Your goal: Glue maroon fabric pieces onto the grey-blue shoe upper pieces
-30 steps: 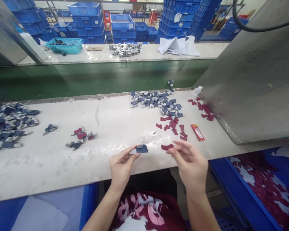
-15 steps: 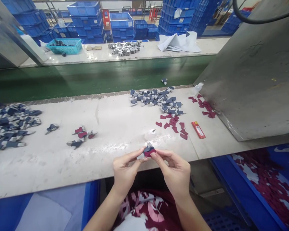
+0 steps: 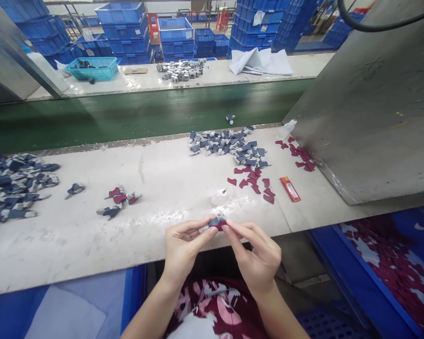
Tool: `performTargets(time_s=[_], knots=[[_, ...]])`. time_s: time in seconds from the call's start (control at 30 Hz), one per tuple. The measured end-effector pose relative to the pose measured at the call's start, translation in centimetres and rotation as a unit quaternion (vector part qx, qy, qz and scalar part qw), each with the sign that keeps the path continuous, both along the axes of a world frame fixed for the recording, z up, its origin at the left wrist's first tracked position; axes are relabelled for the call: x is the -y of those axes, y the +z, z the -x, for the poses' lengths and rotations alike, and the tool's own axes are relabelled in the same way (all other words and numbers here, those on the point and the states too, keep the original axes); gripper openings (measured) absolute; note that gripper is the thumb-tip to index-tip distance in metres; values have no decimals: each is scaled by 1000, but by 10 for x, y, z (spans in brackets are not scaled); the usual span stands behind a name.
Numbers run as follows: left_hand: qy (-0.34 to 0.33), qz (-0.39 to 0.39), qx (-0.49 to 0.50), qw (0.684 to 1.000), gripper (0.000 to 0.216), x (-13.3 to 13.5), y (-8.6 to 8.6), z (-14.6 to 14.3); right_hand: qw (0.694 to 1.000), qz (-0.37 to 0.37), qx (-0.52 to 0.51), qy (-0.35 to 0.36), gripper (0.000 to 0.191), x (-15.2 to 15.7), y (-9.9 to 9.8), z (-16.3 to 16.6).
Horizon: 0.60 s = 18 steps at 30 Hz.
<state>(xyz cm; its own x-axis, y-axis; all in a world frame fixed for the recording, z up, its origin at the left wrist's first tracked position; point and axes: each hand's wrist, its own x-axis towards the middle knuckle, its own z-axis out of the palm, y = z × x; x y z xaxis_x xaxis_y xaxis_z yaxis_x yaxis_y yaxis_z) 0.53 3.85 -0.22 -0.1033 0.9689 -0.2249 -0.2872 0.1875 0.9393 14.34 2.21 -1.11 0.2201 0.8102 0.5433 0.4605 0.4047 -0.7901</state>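
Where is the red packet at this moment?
In the head view, the red packet lies on the right part of the table, beyond the right hand and just right of the nearer maroon pieces.

light: bright, diffuse | glare: white worktop [image 3: 176, 183] | fine detail: soft | edges: stretched

One left hand [image 3: 182, 247] and one right hand [image 3: 259, 259] are counted, and one blue-and-maroon piece [image 3: 218, 223] is held between them. On the tabletop [image 3: 169, 174], one red packet [image 3: 289, 189] and one white bottle [image 3: 218, 198] are seen. Three maroon-faced pieces [image 3: 120, 198] are clustered at the left; one lone blue-grey piece [image 3: 76, 189] is found near them. Two heaps of blue-grey pieces [image 3: 15, 163] and two groups of maroon cutouts [image 3: 269, 199] are too overlapped to be counted exactly. Beyond, one turquoise basket [image 3: 106, 71] and two red stools [image 3: 152, 22] are seen.
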Motion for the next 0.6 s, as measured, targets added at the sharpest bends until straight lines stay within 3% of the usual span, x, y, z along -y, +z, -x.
performTargets(time_s=[0.07,0.13,0.23,0.33,0.6], knots=[[-22,6,12,1000,26,0,1,3,994,75,-65,37,30,-2,-1,-7],[-49,5,29,998,25,0,2,6,970,151,-131,136,26,-6,-1,-15],[-84,3,53,995,23,1,4,8,930,186,-203,243,15,-10,-1,-20],[-94,7,56,994,22,3,7,7,940,161,-223,203,13,-9,-2,-15],[-40,1,-1,999,28,7,7,-1,960,154,-200,121,17,-2,-3,-2]])
